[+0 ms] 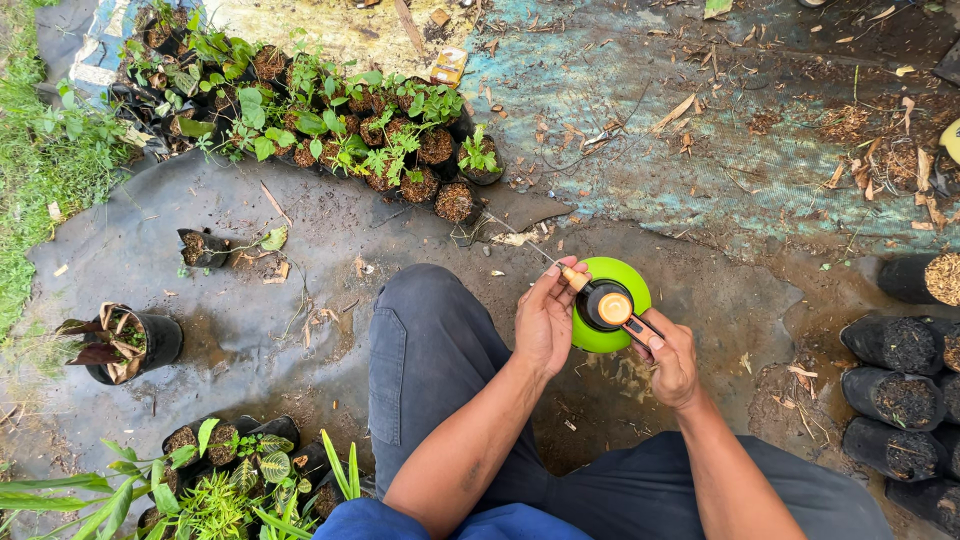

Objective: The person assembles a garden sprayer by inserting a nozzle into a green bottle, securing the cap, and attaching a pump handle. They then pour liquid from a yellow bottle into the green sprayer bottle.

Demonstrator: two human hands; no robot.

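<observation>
Many small plants in black bags (330,130) stand close together on the dark ground sheet (250,290), at the far side from the person, so they stay in one group and do not fall. More black bags filled with soil (900,400) lie in a row at the right edge, and a second group of young plants (230,480) stands near the person's left knee. One single bag with dry brown leaves (125,345) stands apart at the left, and a small tipped bag (205,248) lies beyond it.

The person sits low, with knees in grey trousers (430,350) spread wide, so that the work is held between them above the wet ground.

Between both hands is a green spray bottle (625,290), seen from the top. It has a black pump head (605,305) with an orange-brown cap. The left hand (545,320) is closed at the fingertips around the small brown nozzle (574,279) at the front of the head; it looks like a fine pinch, suitable for turning such a little part. The right hand (672,360) holds the bottle from the other side, with fingers bent around the trigger and handle, so the bottle stays steady. The bottle is therefore touching both hands, just in front of the person's body.
</observation>
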